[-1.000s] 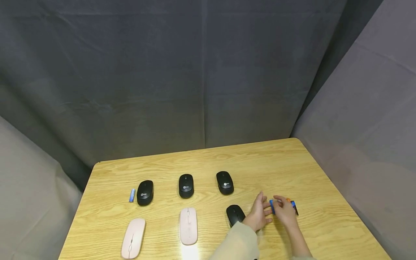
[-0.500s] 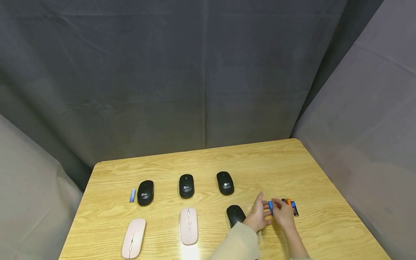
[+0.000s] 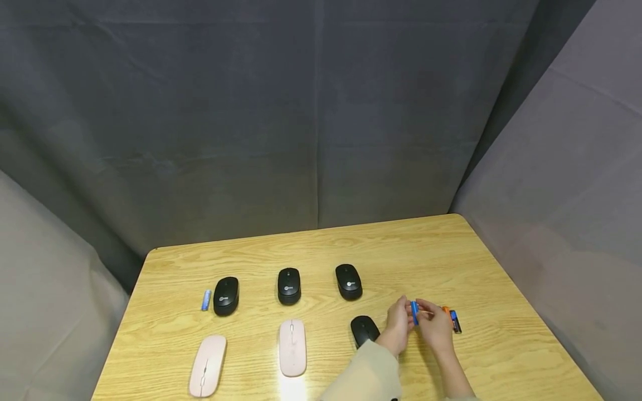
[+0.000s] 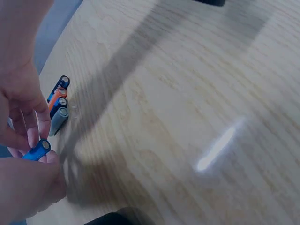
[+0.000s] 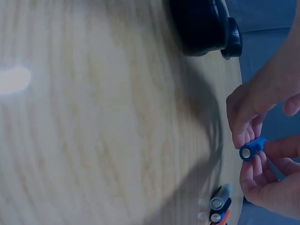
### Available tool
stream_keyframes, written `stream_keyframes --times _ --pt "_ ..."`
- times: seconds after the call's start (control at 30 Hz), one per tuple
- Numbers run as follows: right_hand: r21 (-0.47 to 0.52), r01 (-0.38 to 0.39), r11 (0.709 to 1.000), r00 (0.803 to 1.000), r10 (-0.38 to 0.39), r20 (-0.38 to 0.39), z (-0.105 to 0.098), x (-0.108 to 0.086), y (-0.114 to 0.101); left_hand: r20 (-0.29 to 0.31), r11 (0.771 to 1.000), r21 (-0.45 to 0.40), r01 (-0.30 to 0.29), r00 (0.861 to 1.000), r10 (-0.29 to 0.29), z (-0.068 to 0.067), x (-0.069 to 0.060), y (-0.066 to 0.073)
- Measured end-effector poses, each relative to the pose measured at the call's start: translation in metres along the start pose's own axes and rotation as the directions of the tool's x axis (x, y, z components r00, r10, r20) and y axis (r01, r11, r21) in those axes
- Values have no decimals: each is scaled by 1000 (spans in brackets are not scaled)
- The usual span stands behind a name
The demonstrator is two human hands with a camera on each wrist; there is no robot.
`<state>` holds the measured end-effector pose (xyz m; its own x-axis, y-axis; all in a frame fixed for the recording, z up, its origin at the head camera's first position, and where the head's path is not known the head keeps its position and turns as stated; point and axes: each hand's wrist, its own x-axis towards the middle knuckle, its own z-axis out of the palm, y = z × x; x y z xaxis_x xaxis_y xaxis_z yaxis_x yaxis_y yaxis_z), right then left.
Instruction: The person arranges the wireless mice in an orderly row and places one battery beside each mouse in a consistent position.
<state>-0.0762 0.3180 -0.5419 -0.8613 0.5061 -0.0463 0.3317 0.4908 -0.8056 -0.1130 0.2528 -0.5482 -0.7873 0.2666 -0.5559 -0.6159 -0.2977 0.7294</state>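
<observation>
Under the blue battery (image 3: 414,313), a wide wooden table (image 3: 401,250). At the right side of the battery, the right hand (image 3: 436,329), fingers narrowed to a pinch upon it. At the left side, the left hand (image 3: 398,324), fingers bent and touching it; firmly holding or not, impossible to tell. Further left of it, black computer mice (image 3: 288,287) and pink ones (image 3: 292,348). To the right, a row of four batteries (image 4: 57,97).

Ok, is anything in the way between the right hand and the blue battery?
No, nothing visible stands between them: the right hand has its fingers on the blue battery. The other batteries lie to that hand's right, and the nearest black mouse is over beside the left hand.
</observation>
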Motion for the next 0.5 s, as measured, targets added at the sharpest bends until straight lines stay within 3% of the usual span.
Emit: stream_keyframes --times 0.13,0.33,0.5 --pt "30 10 1000 1000 -10 -16 3 2 -7 -24 999 3 -40 999 40 0 1 10" --pt "115 -55 992 998 51 34 5 4 -23 -23 978 121 -169 985 173 -6 -4 28" --pt "139 -52 989 998 46 44 9 6 -37 -34 973 143 -183 981 189 -15 -4 42"
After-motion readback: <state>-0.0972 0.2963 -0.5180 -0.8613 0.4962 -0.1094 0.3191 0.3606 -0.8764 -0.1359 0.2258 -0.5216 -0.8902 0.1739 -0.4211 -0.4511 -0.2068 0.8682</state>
